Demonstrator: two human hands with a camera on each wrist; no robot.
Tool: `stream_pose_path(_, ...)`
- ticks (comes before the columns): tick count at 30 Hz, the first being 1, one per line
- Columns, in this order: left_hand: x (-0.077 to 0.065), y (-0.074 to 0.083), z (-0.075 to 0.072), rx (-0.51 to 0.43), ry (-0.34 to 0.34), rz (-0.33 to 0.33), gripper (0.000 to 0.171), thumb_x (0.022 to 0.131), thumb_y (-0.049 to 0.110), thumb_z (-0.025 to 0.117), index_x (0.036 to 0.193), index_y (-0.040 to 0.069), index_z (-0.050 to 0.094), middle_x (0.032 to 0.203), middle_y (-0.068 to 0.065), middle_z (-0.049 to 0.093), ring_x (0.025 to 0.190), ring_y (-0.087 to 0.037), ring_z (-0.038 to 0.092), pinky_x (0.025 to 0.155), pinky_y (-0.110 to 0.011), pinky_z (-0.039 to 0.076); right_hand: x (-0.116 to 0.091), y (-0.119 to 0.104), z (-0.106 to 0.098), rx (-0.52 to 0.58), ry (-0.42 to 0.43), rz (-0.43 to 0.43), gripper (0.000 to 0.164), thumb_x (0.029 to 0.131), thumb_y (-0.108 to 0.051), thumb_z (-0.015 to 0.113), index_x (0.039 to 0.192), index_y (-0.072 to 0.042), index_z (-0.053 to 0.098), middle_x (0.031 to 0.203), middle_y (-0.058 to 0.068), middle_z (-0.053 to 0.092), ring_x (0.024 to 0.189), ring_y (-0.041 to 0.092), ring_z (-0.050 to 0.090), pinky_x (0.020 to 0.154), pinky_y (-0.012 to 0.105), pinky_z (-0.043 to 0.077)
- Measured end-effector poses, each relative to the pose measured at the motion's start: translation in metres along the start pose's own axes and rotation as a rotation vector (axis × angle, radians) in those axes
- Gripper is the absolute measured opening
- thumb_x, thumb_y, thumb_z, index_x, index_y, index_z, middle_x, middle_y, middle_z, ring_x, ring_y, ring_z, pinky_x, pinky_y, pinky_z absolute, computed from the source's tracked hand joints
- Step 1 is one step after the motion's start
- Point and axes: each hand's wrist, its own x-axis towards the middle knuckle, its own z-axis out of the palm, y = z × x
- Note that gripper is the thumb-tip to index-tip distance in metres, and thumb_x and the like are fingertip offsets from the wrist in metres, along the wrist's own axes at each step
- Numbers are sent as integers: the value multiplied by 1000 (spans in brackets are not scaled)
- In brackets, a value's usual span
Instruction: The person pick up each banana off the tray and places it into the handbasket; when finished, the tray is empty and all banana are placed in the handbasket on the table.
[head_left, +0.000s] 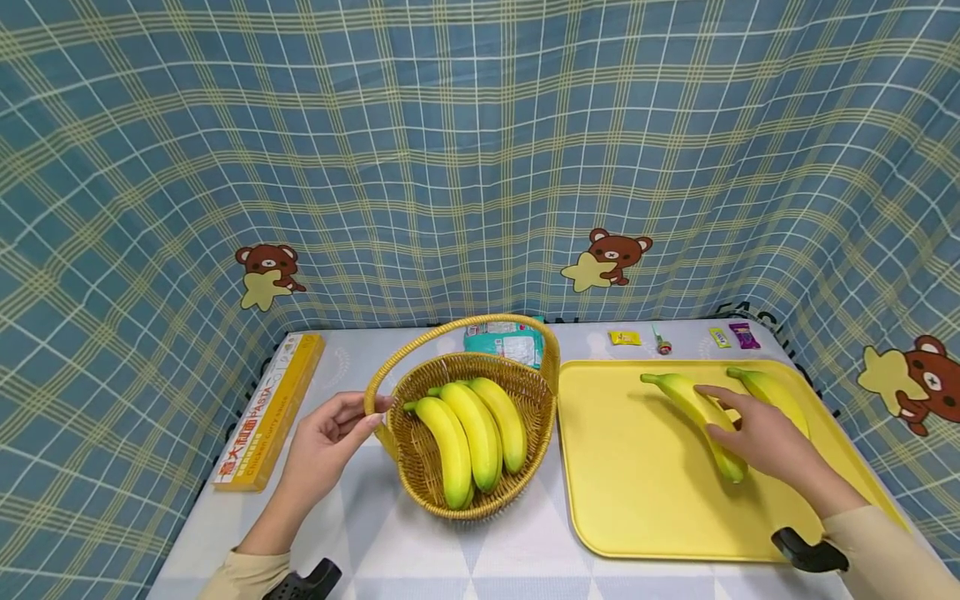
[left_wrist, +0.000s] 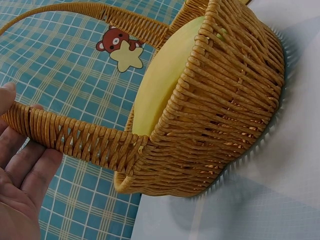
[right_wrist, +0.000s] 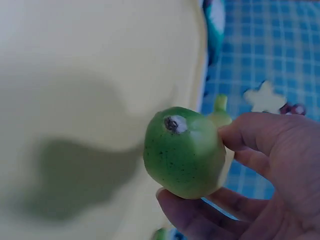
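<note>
My left hand grips one side of the handle of a woven wicker basket, thumb on one side and fingers on the other. Several yellow bananas lie together inside the basket. Over the yellow tray, my right hand holds a single banana between thumb and fingers. Its green blossom end faces the right wrist camera, and its shadow falls on the tray. Another banana lies at the tray's right, partly hidden behind the right hand.
A yellow pasta box lies along the table's left side. Behind the basket is a teal packet. Small wrapped items, including a yellow one and a purple one, lie beyond the tray. Plaid cloth walls the back and sides.
</note>
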Motion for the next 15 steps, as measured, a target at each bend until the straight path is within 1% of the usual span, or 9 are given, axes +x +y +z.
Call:
stream_pose_path(4, 0, 0, 0, -1, 1, 0, 22, 100, 0, 62, 122, -2, 64, 119, -20, 70, 109, -16, 71, 89, -28, 60, -6, -28, -5, 26, -22, -32, 61, 96, -20, 71, 150, -7, 47, 129, 32, 59, 86, 23, 64, 56, 31, 47)
stream_pose_path(6, 0, 0, 0, 0, 1, 0, 22, 100, 0, 62, 122, -2, 64, 119, -20, 70, 110, -16, 70, 90, -28, 59, -8, -42, -7, 28, -20, -66, 60, 96, -21, 71, 150, -10, 48, 130, 30, 60, 87, 22, 63, 54, 30, 44)
stream_pose_path(8, 0, -1, -1, 2, 3, -1, 21, 100, 0, 63, 121, -2, 64, 119, -19, 71, 110, -15, 70, 90, -27, 59, -9, -57, -7, 22, -16, -94, 59, 96, -21, 71, 150, -14, 50, 132, 25, 61, 90, 22, 63, 54, 29, 44)
stream_pose_path(11, 0, -1, -1, 2, 2, 2, 22, 100, 0, 63, 122, -2, 64, 120, -19, 71, 110, -14, 70, 91, -27, 59, -9, -77, -6, 18, -13, -150, 56, 95, -22, 71, 148, -17, 53, 134, 17, 63, 92, 20, 62, 60, 29, 47)
stream_pose_path(13, 0, -2, -1, 0, 0, 4, 22, 100, 0, 63, 122, -2, 64, 120, -19, 70, 110, -14, 70, 90, -27, 59, -8, -92, -4, 18, -20, -170, 55, 95, -21, 71, 147, -20, 54, 135, 11, 63, 92, 17, 61, 64, 30, 50)
stream_pose_path(15, 0, -2, -1, -2, -3, 6, 22, 100, -1, 62, 122, -2, 64, 120, -20, 70, 110, -14, 70, 90, -27, 59, -5, -105, -1, 26, -29, -201, 54, 95, -22, 71, 146, -20, 55, 135, 7, 63, 91, 15, 60, 67, 30, 51)
